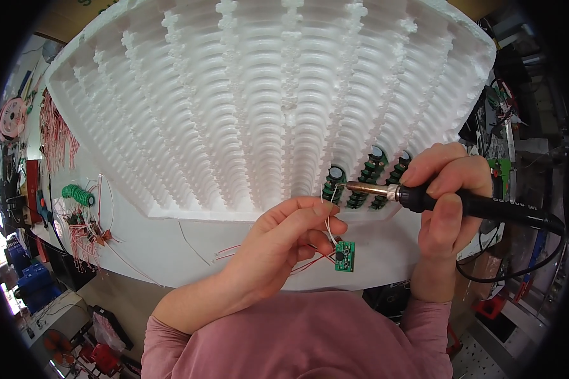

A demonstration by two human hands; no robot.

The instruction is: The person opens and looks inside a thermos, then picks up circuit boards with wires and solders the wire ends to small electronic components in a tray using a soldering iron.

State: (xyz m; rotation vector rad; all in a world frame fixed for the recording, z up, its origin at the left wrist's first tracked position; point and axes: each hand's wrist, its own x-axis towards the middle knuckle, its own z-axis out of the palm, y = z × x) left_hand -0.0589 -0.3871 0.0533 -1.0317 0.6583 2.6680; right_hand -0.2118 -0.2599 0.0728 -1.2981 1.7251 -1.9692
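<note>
My right hand (452, 189) grips the black handle of a soldering iron (376, 189), its metal barrel pointing left. The iron's tip meets the upper part of a green-and-black part (333, 179) with a round silver top, seated in a white foam tray (259, 126). Just below, my left hand (281, 237) pinches thin white wires (328, 228) that run up to that part. A small green circuit board (344, 256) hangs beside my left fingers, with red and white wires attached. Whether the wire ends touch the tip is too small to tell.
More rows of green-and-black parts (369, 179) sit in the tray to the right. On the left lie bundled red and white wires (58, 126), a stack of green rings (78, 196) and loose wires (85, 230). The iron's black cord (553, 259) loops at the right.
</note>
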